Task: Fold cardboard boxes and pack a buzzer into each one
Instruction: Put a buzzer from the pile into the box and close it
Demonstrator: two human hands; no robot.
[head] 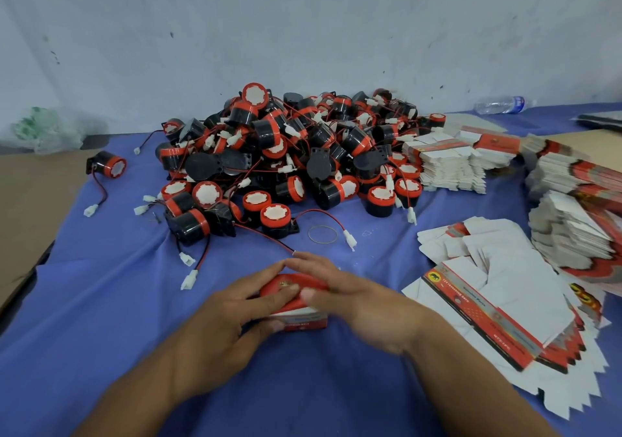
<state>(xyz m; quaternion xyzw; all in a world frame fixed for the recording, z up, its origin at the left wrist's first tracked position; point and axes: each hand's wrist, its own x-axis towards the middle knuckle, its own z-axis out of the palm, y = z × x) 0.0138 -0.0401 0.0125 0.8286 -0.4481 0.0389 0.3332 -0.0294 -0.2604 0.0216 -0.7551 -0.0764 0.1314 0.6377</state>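
I see my left hand grasping the red-and-white box, my right hand pressing flat-fingered on top; its long axis runs nine to three o'clock.

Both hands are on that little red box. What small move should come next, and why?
Probably pressing the top flap flat: the left hand grips the red box, and the right hand lies over its top, which looks arched, not flat.
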